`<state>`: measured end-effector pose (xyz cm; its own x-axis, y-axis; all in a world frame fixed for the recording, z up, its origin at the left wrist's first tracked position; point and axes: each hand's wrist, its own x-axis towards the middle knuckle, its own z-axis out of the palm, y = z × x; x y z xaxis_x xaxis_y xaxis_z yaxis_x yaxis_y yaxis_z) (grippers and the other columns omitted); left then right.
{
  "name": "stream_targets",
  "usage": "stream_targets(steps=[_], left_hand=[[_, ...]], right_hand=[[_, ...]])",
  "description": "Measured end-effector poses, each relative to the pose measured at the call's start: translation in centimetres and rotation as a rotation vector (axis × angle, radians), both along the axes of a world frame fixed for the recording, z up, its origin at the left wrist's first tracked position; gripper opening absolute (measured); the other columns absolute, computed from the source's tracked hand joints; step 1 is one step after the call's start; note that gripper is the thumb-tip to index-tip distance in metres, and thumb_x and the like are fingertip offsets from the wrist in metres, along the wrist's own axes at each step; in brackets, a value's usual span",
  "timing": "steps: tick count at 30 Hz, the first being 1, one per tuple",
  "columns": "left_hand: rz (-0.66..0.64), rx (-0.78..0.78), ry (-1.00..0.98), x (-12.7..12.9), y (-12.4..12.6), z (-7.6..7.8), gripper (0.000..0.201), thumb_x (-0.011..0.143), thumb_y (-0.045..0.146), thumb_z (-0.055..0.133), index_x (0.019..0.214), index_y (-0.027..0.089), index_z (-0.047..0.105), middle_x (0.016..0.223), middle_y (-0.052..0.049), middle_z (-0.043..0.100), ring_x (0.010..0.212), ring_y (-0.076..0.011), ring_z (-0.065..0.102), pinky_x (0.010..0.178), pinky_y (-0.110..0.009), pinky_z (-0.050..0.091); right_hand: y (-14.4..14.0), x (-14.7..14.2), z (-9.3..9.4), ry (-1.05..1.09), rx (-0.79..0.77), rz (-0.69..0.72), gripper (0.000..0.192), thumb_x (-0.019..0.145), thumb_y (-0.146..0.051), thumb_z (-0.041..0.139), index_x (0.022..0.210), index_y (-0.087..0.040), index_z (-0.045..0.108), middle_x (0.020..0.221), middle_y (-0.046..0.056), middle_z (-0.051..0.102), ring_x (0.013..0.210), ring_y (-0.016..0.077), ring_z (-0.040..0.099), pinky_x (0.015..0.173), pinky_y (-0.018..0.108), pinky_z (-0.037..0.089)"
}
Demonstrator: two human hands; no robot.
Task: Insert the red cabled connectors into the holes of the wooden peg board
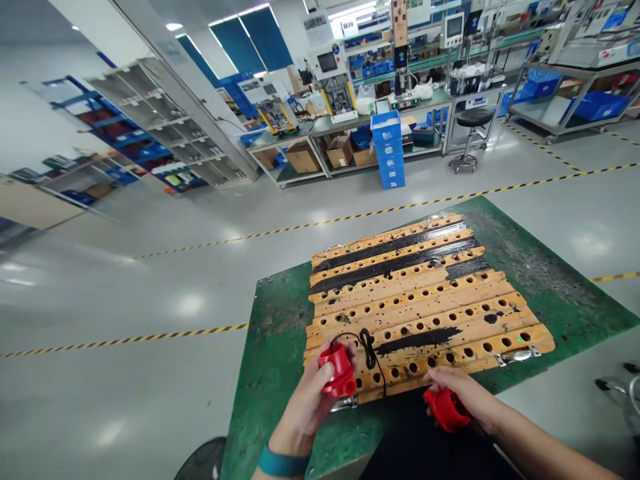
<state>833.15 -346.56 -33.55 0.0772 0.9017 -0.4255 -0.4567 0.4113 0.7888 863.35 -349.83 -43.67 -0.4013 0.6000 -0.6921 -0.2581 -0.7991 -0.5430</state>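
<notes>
My left hand (306,400) grips a red plastic part (339,369) with a black wire (369,350) looping out of it, held over the near edge of the wooden board. My right hand (463,393) holds a second red plastic part (447,409) just off the board's near edge. The orange wooden board (425,293) has rows of round holes and black smeared stripes, and lies on a green worn table (545,280). A teal band (283,463) is on my left wrist.
Metal latches (517,357) sit on the board's near edge. Yellow-black floor tape (350,217) crosses the grey floor. Beyond stand workbenches with machines (345,120), stacked blue bins (389,150), a black stool (473,137) and shelving (150,127).
</notes>
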Motion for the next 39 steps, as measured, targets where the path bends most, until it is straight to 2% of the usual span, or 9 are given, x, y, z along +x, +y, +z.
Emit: stream_targets(steps=[5, 9, 12, 16, 21, 24, 29, 33, 39], left_hand=[[-0.115, 0.074, 0.348, -1.1, 6.0, 1.1, 0.071, 0.056, 0.039, 0.100, 0.114, 0.017, 0.065, 0.096, -0.008, 0.075, 0.085, -0.0202, 0.071, 0.076, -0.031, 0.057], [-0.079, 0.156, 0.551, -3.7, 11.0, -0.2, 0.073, 0.057, 0.043, 0.098, 0.116, 0.015, 0.063, 0.098, -0.008, 0.077, 0.084, -0.0197, 0.071, 0.077, -0.032, 0.058], [-0.119, 0.155, 0.492, -7.0, 14.7, -2.9, 0.067, 0.065, 0.046, 0.092, 0.117, 0.014, 0.064, 0.107, -0.011, 0.078, 0.088, -0.0190, 0.070, 0.077, -0.030, 0.057], [-0.087, -0.003, 0.305, -11.0, 18.8, -8.5, 0.060, 0.071, 0.054, 0.082, 0.113, 0.016, 0.064, 0.110, -0.013, 0.077, 0.090, -0.0197, 0.071, 0.074, -0.030, 0.058], [-0.114, -0.082, 0.457, -13.4, 21.6, -13.8, 0.060, 0.059, 0.054, 0.089, 0.097, 0.016, 0.063, 0.090, -0.008, 0.073, 0.075, -0.0154, 0.066, 0.066, -0.025, 0.052], [-0.227, -0.008, 0.730, -15.2, 23.7, -14.2, 0.064, 0.050, 0.045, 0.096, 0.100, 0.016, 0.066, 0.092, -0.009, 0.074, 0.076, -0.0191, 0.066, 0.065, -0.028, 0.051], [-0.568, 0.367, 1.428, -18.8, 28.9, -13.7, 0.054, 0.074, 0.043, 0.074, 0.121, 0.017, 0.067, 0.120, -0.015, 0.074, 0.106, -0.0317, 0.070, 0.092, -0.043, 0.056], [-0.634, 0.474, 1.547, -19.3, 31.5, -14.4, 0.049, 0.074, 0.030, 0.068, 0.120, 0.013, 0.064, 0.120, -0.022, 0.070, 0.118, -0.0406, 0.063, 0.106, -0.054, 0.049], [-0.754, 0.639, 1.509, -19.1, 31.7, -15.6, 0.034, 0.077, 0.022, 0.057, 0.110, 0.022, 0.060, 0.123, -0.013, 0.067, 0.118, -0.0322, 0.062, 0.107, -0.046, 0.048]], right_hand=[[0.7, -1.8, 1.1, -0.015, 0.068, 0.012, 0.060, 0.071, -0.066, 0.085, 0.095, -0.018, 0.059, 0.080, 0.000, 0.068, 0.068, 0.0230, 0.073, 0.060, 0.029, 0.053], [-0.5, -2.9, 1.1, -0.083, 0.094, -0.012, 0.060, 0.074, -0.066, 0.084, 0.095, -0.016, 0.060, 0.082, 0.004, 0.071, 0.069, 0.0210, 0.073, 0.062, 0.027, 0.052], [-1.9, -3.2, 0.9, -0.109, 0.033, -0.100, 0.062, 0.072, -0.068, 0.085, 0.095, -0.016, 0.061, 0.081, 0.004, 0.071, 0.069, 0.0223, 0.072, 0.060, 0.029, 0.054], [-3.8, -3.6, 0.7, -0.179, -0.095, -0.292, 0.063, 0.075, -0.071, 0.081, 0.102, -0.016, 0.064, 0.083, 0.005, 0.070, 0.077, 0.0271, 0.072, 0.066, 0.038, 0.060], [-5.8, -4.7, 0.1, -0.220, -0.098, -0.371, 0.059, 0.080, -0.068, 0.079, 0.100, -0.013, 0.068, 0.091, 0.011, 0.074, 0.084, 0.0239, 0.071, 0.078, 0.033, 0.056], [-6.8, -5.4, 0.1, -0.224, -0.058, -0.353, 0.060, 0.082, -0.071, 0.076, 0.101, -0.014, 0.070, 0.092, 0.010, 0.074, 0.085, 0.0224, 0.070, 0.080, 0.031, 0.054], [-8.0, -6.1, 1.2, -0.289, 0.047, -0.262, 0.063, 0.079, -0.080, 0.072, 0.090, -0.017, 0.068, 0.084, 0.004, 0.067, 0.081, 0.0185, 0.063, 0.076, 0.026, 0.049], [-8.5, -6.4, 2.1, -0.410, 0.113, -0.139, 0.068, 0.074, -0.086, 0.071, 0.084, -0.019, 0.066, 0.080, 0.004, 0.062, 0.074, 0.0176, 0.056, 0.071, 0.027, 0.048], [-8.8, -6.5, 1.9, -0.496, 0.126, -0.129, 0.069, 0.077, -0.088, 0.064, 0.086, -0.019, 0.068, 0.081, 0.005, 0.060, 0.075, 0.0185, 0.055, 0.072, 0.030, 0.049]])
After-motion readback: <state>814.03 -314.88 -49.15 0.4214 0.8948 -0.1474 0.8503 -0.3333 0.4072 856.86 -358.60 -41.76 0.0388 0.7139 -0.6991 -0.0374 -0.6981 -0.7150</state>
